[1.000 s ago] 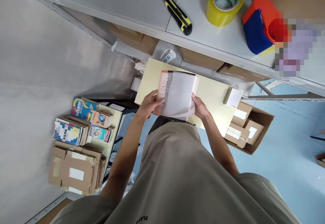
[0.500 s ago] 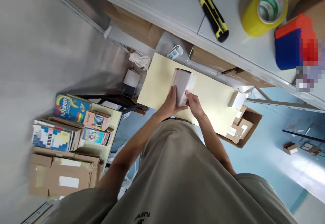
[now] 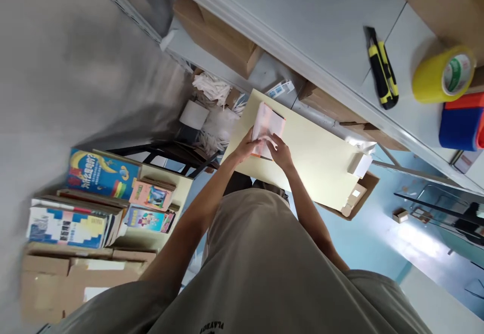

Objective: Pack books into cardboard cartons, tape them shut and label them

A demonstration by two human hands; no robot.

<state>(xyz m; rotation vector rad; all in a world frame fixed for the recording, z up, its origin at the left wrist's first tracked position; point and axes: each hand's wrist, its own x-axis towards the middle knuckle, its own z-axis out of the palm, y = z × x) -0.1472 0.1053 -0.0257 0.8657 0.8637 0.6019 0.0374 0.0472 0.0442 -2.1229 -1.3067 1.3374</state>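
A flat, book-like packet [image 3: 269,120] in thin, translucent white wrap lies on the pale yellow table [image 3: 313,157]. Orange and dark edges show through or past the wrap. My left hand [image 3: 245,147] is closed on the packet's left side near its lower corner. From the right, my right hand [image 3: 280,153] reaches over the lower part, its bent fingers pinching the wrap there. The fingers partly cover the packet's near end, so the wrap's edge under them is hard to make out.
A small white box [image 3: 360,164] stands at the table's right end, above an open carton [image 3: 365,195]. Books [image 3: 104,175] and flattened cardboard sit at left. On the grey shelf are a utility knife [image 3: 381,69] and yellow tape [image 3: 442,74]. A power strip [image 3: 280,89] lies behind the table.
The packet now lies flatter, with a pinkish wrapped face up. My right hand has moved from its right side to over its lower part. The view has shifted, too.
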